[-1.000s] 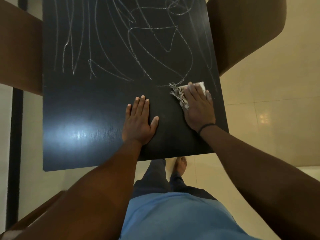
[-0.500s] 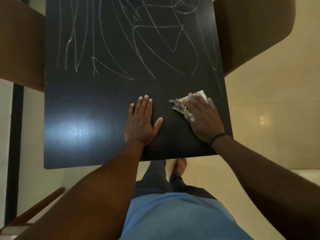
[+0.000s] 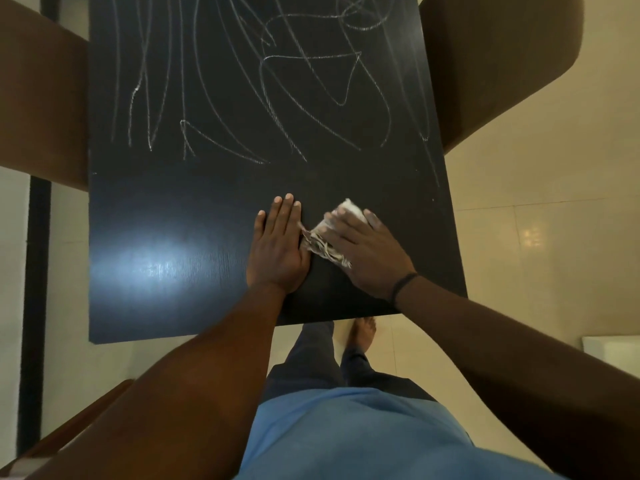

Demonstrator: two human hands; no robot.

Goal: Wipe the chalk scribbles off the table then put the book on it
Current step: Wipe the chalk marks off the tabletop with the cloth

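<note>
1. Two hands rest on the near part of the black tabletop (image 3: 166, 209).
2. Left hand (image 3: 277, 247): flat, fingers straight and released, holding nothing.
3. Right hand (image 3: 367, 252): flat fingers press a frayed pale cloth (image 3: 325, 245) onto the tabletop, just beside the left hand.
4. Chalk scribbles (image 3: 277, 84) cover the far half.
5. No book in view.

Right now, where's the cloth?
Head view: the cloth lies on the near part of the black table, pressed under the right hand, right beside the flat left hand, below the chalk scribbles.
</note>
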